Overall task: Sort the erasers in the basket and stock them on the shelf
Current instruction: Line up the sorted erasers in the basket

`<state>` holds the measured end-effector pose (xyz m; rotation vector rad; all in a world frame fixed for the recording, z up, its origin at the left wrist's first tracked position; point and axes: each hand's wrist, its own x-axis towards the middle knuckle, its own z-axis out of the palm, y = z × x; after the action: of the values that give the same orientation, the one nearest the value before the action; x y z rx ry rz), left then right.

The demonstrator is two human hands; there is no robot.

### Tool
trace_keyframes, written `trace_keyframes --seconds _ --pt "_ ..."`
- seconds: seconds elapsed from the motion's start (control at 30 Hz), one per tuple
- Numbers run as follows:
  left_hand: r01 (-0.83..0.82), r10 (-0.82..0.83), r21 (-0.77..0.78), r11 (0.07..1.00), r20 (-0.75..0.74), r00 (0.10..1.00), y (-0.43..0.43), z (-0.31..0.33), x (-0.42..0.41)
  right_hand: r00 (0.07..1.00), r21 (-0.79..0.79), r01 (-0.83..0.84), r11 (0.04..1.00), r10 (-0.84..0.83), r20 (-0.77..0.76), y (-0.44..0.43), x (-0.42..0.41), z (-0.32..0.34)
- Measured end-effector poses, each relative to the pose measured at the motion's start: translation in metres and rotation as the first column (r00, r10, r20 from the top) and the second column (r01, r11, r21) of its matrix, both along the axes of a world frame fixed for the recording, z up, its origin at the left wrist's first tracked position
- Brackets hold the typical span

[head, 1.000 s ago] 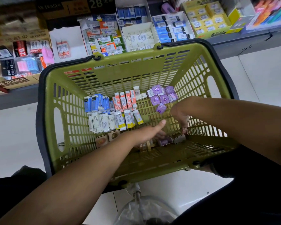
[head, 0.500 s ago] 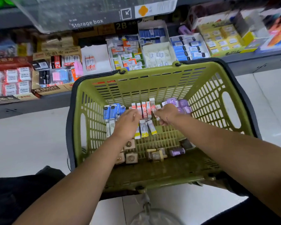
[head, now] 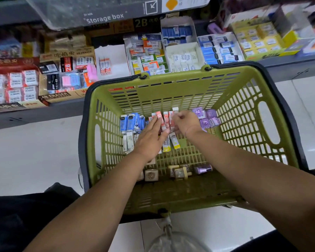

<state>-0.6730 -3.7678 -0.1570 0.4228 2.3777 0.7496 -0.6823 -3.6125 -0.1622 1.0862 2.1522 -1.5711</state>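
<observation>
A green basket [head: 251,113] stands on the floor below the shelf [head: 289,60]. Inside lie grouped erasers: blue ones [head: 130,121] at left, red-and-white ones [head: 165,117] in the middle, purple ones [head: 206,117] at right, white ones [head: 128,140] and yellow-ended ones [head: 174,142] nearer me. My left hand [head: 150,139] lies flat with straight fingers over the white and red erasers. My right hand [head: 185,121] has curled fingers pinching a red-and-white eraser in the middle row.
Brown square erasers [head: 151,175] and a purple one [head: 203,169] lie loose at the basket's near end. The shelf holds open boxes of erasers, including a white box [head: 115,57] with two red ones. A clear storage box [head: 98,13] hangs above. A plastic bag [head: 173,241] lies near my knees.
Both hands moved from the basket's near end up to the red-and-white row. The right hand now pinches an eraser there, and the left hand has flattened beside it.
</observation>
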Motion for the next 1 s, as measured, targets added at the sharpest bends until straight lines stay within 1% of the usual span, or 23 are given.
trace_keyframes --seconds 0.07,0.1,0.13,0.2,0.23,0.27,0.33,0.37,0.4,0.43,0.47,0.5,0.53,0.6,0.67,0.77,0.87,0.93,1.0 --pt "0.014 -0.014 -0.004 1.000 0.013 1.000 0.000 -0.002 0.000 0.994 -0.017 0.063 0.998 -0.061 0.095 0.011 0.007 -0.003" --pt "0.013 -0.013 0.002 1.000 0.020 1.000 0.000 -0.003 0.000 0.986 -0.029 0.049 0.998 -0.044 0.163 0.015 0.013 -0.005" --pt "0.011 -0.011 0.011 1.000 0.024 1.000 0.000 -0.004 0.001 0.975 -0.030 0.005 1.000 0.002 0.223 0.018 0.019 -0.007" --pt "0.002 -0.003 0.037 0.999 0.035 0.999 -0.001 -0.005 0.001 0.948 0.004 -0.129 0.992 0.122 0.294 0.020 0.026 -0.011" --pt "-0.010 0.007 0.058 0.998 0.044 0.999 -0.002 -0.006 0.000 0.938 0.009 -0.176 0.984 0.165 0.306 0.019 0.029 -0.011" --pt "-0.022 0.018 0.078 0.997 0.056 0.998 -0.002 -0.006 0.000 0.932 -0.027 -0.194 0.981 0.193 0.308 0.017 0.031 -0.011" --pt "-0.034 0.027 0.101 0.994 0.069 0.997 -0.003 -0.005 -0.001 0.926 -0.166 -0.167 0.972 0.212 0.313 0.012 0.033 -0.009" --pt "-0.035 0.028 0.105 0.994 0.067 0.997 -0.003 -0.004 -0.001 0.921 -0.201 -0.159 0.967 0.218 0.322 0.011 0.033 -0.009" --pt "-0.036 0.030 0.109 0.993 0.061 0.998 -0.003 -0.004 -0.002 0.917 -0.192 -0.166 0.967 0.223 0.330 0.012 0.032 -0.009" --pt "-0.041 0.034 0.117 0.992 0.055 0.998 -0.003 -0.003 -0.002 0.920 -0.139 -0.188 0.972 0.224 0.322 0.014 0.030 -0.009" --pt "-0.047 0.041 0.128 0.991 0.052 0.998 -0.002 -0.002 -0.001 0.932 -0.053 -0.206 0.977 0.212 0.294 0.017 0.026 -0.008" --pt "-0.053 0.047 0.136 0.989 0.053 0.997 -0.002 -0.001 -0.001 0.954 0.033 -0.195 0.980 0.181 0.240 0.022 0.022 -0.008" --pt "-0.055 0.048 0.139 0.989 0.058 0.997 -0.002 -0.001 -0.001 0.978 0.079 -0.146 0.986 0.132 0.163 0.026 0.017 -0.006" --pt "-0.048 0.040 0.133 0.990 0.067 0.997 -0.002 0.001 -0.001 0.999 0.076 -0.048 0.996 0.047 0.002 0.030 0.007 0.000" --pt "-0.039 0.030 0.126 0.991 0.077 0.997 -0.002 0.002 -0.001 0.994 0.046 -0.054 0.997 0.058 -0.091 0.030 -0.001 0.005" --pt "-0.043 0.033 0.123 0.991 0.080 0.996 -0.002 0.003 -0.001 0.990 0.005 -0.055 0.998 0.055 -0.128 0.021 -0.006 0.002" --pt "-0.081 0.075 0.147 0.986 0.050 0.996 -0.001 0.003 -0.001 0.988 0.001 -0.053 0.999 0.053 -0.147 0.014 -0.009 -0.004" --pt "-0.111 0.105 0.159 0.981 0.043 0.994 -0.001 0.003 -0.001 0.986 0.041 -0.045 0.998 0.051 -0.161 0.012 -0.012 -0.007" --pt "-0.120 0.114 0.165 0.979 0.045 0.992 -0.001 0.003 -0.001 0.984 0.118 -0.042 0.992 0.061 -0.166 0.012 -0.013 -0.009"
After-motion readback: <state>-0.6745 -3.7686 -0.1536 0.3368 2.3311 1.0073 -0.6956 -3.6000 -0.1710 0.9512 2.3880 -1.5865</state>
